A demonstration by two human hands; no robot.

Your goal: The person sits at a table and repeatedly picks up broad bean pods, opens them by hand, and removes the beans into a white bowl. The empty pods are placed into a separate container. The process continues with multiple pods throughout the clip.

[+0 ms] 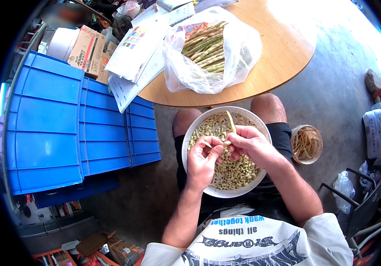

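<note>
A white perforated bowl [193, 128] rests on my lap, holding several shelled pale beans [235, 170]. Over it, my left hand [201, 159] and my right hand [250, 144] pinch a yellow-green bean pod [231, 122] between their fingertips. The pod's upper end sticks up above my right fingers; its lower end is split open between both hands. A clear plastic bag [239, 66] with several unshelled long pods [206, 46] lies on the round wooden table [283, 53] ahead of my knees.
A small round basket [306, 144] of empty pod shells stands on the concrete floor by my right knee. Blue plastic crates [66, 128] sit to my left. Papers and a cardboard box [86, 51] crowd the table's left side. Bags and clutter lie at far right.
</note>
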